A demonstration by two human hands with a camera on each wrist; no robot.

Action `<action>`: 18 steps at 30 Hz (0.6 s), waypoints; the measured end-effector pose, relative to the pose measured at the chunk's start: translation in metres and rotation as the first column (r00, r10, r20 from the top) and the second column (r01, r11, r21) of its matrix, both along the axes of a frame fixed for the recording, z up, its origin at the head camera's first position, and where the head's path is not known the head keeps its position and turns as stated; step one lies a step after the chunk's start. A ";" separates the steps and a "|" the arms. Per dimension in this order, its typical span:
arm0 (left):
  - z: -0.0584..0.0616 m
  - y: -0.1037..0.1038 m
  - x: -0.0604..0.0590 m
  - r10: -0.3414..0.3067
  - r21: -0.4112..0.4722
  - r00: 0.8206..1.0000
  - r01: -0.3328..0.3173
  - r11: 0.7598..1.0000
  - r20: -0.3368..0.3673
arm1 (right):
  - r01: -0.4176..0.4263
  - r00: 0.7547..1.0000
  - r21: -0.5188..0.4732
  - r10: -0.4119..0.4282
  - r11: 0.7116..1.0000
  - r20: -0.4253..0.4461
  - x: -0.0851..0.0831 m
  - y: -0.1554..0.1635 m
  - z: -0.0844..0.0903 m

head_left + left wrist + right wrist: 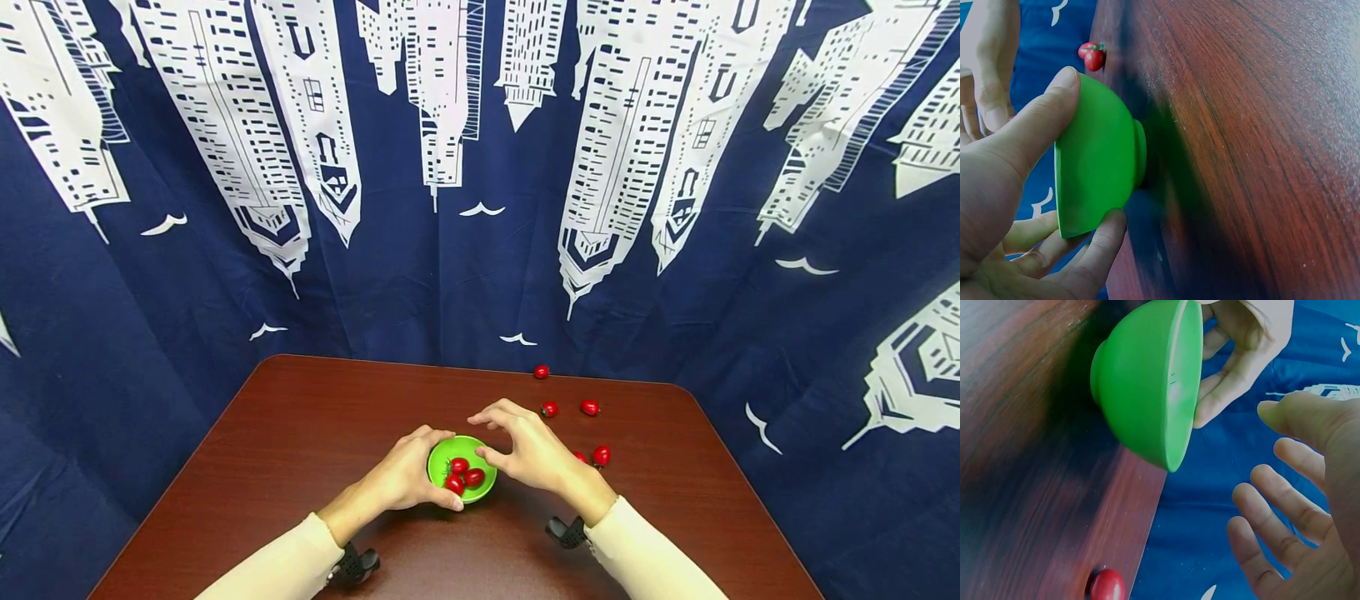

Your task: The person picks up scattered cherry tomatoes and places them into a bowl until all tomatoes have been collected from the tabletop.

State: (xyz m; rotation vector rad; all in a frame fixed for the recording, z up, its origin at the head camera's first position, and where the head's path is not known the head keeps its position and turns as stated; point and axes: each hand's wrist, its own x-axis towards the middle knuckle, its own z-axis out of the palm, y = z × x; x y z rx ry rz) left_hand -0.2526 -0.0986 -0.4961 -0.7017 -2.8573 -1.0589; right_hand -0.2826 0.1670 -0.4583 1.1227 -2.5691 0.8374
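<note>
My left hand [408, 471] grips a small green bowl [487, 487], thumb on the near side and fingers round the far side. Three red cherry tomatoes [474, 477] lie in the bowl. In the left wrist view the bowl [1097, 156] shows side-on between thumb and fingers, close to the tabletop. I cannot tell whether its foot touches the wood. My right hand [528, 446] hovers at the bowl's right rim, fingers spread and holding nothing. The right wrist view shows that hand [1297, 512] apart from the bowl [1138, 381], whose inside is mostly hidden there.
Several loose cherry tomatoes lie on the brown wooden table [322, 425], right of the bowl: one near the back edge [542, 372], others farther forward [590, 407] and by the right wrist [602, 455]. A blue curtain [420, 283] with white buildings hangs behind the table.
</note>
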 end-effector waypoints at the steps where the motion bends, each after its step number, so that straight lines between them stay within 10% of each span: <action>1: 0.000 0.000 0.000 0.000 0.001 1.000 0.000 1.000 0.000 | 0.007 1.000 0.003 -0.007 1.000 0.002 0.000 0.002 0.000; 18: -0.003 -0.001 -0.002 0.010 0.004 1.000 -0.010 1.000 0.000 | 0.083 0.996 0.000 -0.083 0.997 -0.009 0.003 0.036 -0.002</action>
